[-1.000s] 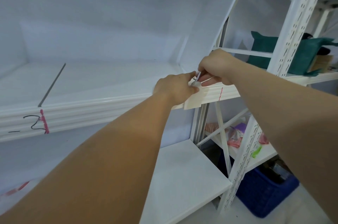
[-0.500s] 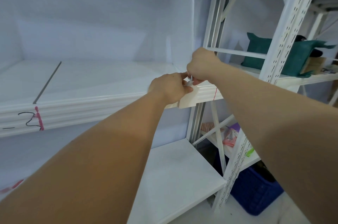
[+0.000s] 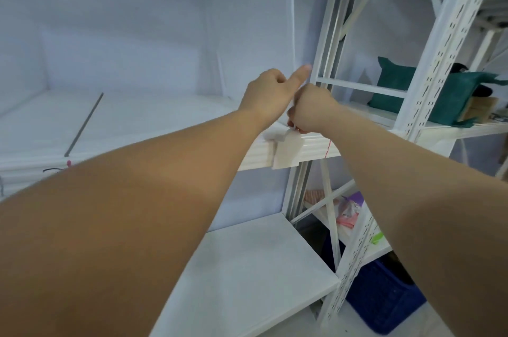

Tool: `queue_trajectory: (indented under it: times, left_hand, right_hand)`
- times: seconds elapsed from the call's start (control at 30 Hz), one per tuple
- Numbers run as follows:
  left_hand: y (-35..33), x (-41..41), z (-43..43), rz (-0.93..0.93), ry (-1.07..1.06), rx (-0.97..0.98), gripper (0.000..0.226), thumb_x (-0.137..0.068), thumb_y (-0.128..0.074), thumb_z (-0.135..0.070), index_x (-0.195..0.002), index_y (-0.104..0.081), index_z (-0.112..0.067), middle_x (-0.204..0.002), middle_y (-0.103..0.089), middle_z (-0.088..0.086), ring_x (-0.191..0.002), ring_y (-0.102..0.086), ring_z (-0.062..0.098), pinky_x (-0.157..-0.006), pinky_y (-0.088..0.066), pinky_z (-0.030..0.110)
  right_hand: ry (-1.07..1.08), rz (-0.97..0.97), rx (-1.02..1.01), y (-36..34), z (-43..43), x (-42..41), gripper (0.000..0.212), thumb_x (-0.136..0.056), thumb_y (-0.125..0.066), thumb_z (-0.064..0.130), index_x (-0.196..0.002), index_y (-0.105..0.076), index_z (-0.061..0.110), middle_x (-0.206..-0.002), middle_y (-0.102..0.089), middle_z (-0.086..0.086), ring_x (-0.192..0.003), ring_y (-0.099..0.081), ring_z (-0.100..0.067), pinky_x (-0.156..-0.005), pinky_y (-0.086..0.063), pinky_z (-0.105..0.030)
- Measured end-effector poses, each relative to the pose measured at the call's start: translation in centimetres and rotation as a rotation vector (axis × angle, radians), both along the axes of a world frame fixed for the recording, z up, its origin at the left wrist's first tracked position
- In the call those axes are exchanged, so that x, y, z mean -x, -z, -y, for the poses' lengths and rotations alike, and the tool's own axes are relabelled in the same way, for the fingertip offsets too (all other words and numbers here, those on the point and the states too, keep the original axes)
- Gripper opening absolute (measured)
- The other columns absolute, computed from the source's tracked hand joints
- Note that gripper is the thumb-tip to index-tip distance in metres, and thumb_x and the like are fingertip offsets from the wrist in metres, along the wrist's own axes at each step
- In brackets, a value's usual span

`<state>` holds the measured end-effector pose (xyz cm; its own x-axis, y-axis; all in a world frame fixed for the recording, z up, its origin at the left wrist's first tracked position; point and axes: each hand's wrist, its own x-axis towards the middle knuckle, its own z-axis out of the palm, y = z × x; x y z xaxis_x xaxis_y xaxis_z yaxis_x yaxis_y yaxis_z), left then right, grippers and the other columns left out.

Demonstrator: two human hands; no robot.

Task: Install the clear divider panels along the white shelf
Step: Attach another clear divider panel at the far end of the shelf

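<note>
Right grip [image 3: 310, 110] pinching clear flat panel [image 3: 255, 20] at ribbed white shelf [image 3: 261, 156], left grip [image 3: 268, 92] curled, 1 finger straight

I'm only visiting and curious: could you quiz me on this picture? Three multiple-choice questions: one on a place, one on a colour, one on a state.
1. Where does the teal bag lie? A on the floor; B on the next rack's shelf, to the right; C hung from a hook.
2. What colour is the crate at bottom right? A blue; B red; C yellow.
3. How is the clear divider panel set? A flat on the shelf; B rolled up; C standing upright on the white shelf.
Answers: B, it rests on that shelf behind the perforated post; A, its lattice wall is dark blue; C, its front edge rises straight up beside the left hand.
</note>
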<state>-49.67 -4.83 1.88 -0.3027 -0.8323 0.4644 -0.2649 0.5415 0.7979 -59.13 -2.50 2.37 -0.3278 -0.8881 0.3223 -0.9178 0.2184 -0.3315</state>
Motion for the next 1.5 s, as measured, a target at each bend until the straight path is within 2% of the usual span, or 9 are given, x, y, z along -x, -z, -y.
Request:
queue_trajectory:
  times: [0.13, 0.27, 0.33, 0.67, 0.9, 1.07, 1.23, 1.43, 1.5]
  left_hand:
    - [-2.2, 1.8, -0.3, 0.263, -0.21, 0.116, 0.037, -0.099, -0.036, -0.034, -0.105, -0.059, -0.006, -0.104, -0.064, 0.011, -0.082, -0.052, 0.027, -0.069, -0.037, 0.03]
    - [-2.6, 2.1, -1.1, 0.417, -0.314, 0.172, 0.019, -0.096, -0.036, -0.016, -0.094, -0.054, -0.014, -0.109, -0.063, 0.01, -0.081, -0.048, 0.026, -0.07, -0.036, 0.031]
    - [-3.0, 2.1, -1.1, 0.425, -0.305, 0.157, 0.014, -0.093, -0.038, -0.013, -0.091, -0.052, -0.013, -0.108, -0.064, 0.011, -0.081, -0.05, 0.026, -0.069, -0.037, 0.031]
    - [-3.4, 2.8, -1.7, 0.414, -0.315, 0.082, 0.029, -0.09, -0.043, -0.006, -0.114, -0.06, -0.005, -0.117, -0.063, 0.012, -0.109, -0.061, 0.03, -0.086, -0.049, 0.035]
    - [-3.6, 3.3, -1.5, 0.436, -0.277, 0.128, 0.027, -0.091, -0.042, -0.005, -0.111, -0.06, -0.004, -0.113, -0.063, 0.012, -0.101, -0.061, 0.029, -0.073, -0.042, 0.03]
    - [-3.8, 3.8, -1.2, 0.489, -0.248, 0.15, 0.027, -0.093, -0.043, -0.006, -0.115, -0.059, -0.002, -0.114, -0.062, 0.014, -0.099, -0.062, 0.028, -0.069, -0.037, 0.027]
    - [-3.8, 3.9, -1.2, 0.515, -0.251, 0.164, 0.026, -0.094, -0.043, -0.006, -0.115, -0.059, -0.001, -0.097, -0.061, 0.009, -0.064, -0.045, 0.018, -0.06, -0.035, 0.026]
    - [-3.0, 3.8, -1.4, 0.497, -0.258, 0.149, 0.025, -0.092, -0.043, -0.005, -0.111, -0.06, -0.002, -0.113, -0.062, 0.013, -0.095, -0.061, 0.028, -0.071, -0.043, 0.031]
    - [-2.5, 3.7, -1.3, 0.482, -0.262, 0.137, 0.026, -0.091, -0.041, -0.004, -0.109, -0.06, -0.002, -0.114, -0.062, 0.013, -0.088, -0.057, 0.027, -0.071, -0.043, 0.032]
  right_hand:
    - [-0.02, -0.252, 0.014, 0.1, -0.5, 0.0, 0.025, -0.092, -0.04, 0.007, -0.069, -0.05, 0.006, -0.073, -0.053, -0.003, -0.083, -0.055, -0.029, -0.048, -0.022, -0.018]
    - [-0.026, -0.276, 0.029, 0.4, -0.2, 0.8, 0.021, -0.092, -0.042, 0.007, -0.075, -0.054, 0.005, -0.082, -0.058, -0.004, -0.086, -0.058, -0.029, -0.046, -0.023, -0.019]
    - [-0.024, -0.216, 0.06, 0.9, -0.1, 1.2, 0.027, -0.091, -0.045, 0.01, -0.065, -0.041, 0.009, -0.071, -0.048, -0.002, -0.078, -0.05, -0.028, -0.045, -0.023, -0.021]
    - [-0.117, -0.002, 0.194, 2.1, -0.8, 1.6, 0.023, -0.095, -0.041, 0.016, -0.073, -0.048, 0.014, -0.101, -0.068, -0.012, -0.095, -0.063, -0.029, -0.071, -0.04, -0.027]
    - [-0.175, 0.123, 0.205, 2.2, -1.2, 1.8, 0.024, -0.092, -0.041, 0.011, -0.091, -0.061, -0.001, -0.092, -0.067, -0.011, -0.078, -0.059, -0.024, -0.069, -0.044, -0.029]
    - [-0.196, 0.248, 0.222, 2.6, -1.1, 2.1, 0.019, -0.093, -0.042, 0.012, -0.078, -0.052, 0.007, -0.062, -0.051, 0.005, -0.054, -0.046, -0.004, -0.051, -0.033, -0.018]
    - [-0.204, 0.272, 0.194, 2.4, -1.1, 2.4, 0.019, -0.093, -0.042, 0.011, -0.088, -0.06, 0.005, -0.061, -0.053, 0.008, -0.054, -0.048, -0.002, -0.052, -0.035, -0.016]
    - [-0.173, 0.22, 0.182, 2.7, -1.2, 1.9, 0.021, -0.093, -0.04, 0.008, -0.079, -0.055, 0.009, -0.064, -0.053, 0.007, -0.057, -0.047, -0.003, -0.05, -0.032, -0.014]
    - [-0.162, 0.213, 0.214, 3.5, -1.0, 1.9, 0.022, -0.091, -0.04, 0.009, -0.078, -0.057, 0.004, -0.074, -0.063, -0.003, -0.067, -0.055, -0.017, -0.056, -0.039, -0.021]
